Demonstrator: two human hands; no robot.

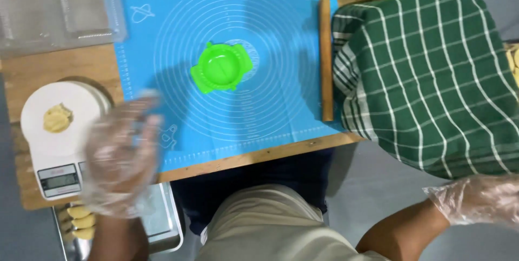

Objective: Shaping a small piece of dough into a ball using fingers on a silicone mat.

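The left hand (pixel 123 153), in a clear plastic glove, hovers at lower left, palm down, fingers spread wide and empty, just beside a white scale (pixel 57 136) bearing a dough lump (pixel 57 118). The right hand (pixel 481 199), gloved, hangs at lower right off the wooden worktop (pixel 65 66); its fingers cannot be told. A green dumpling press (pixel 220 67) lies mid-frame on a blue mat (pixel 270 34).
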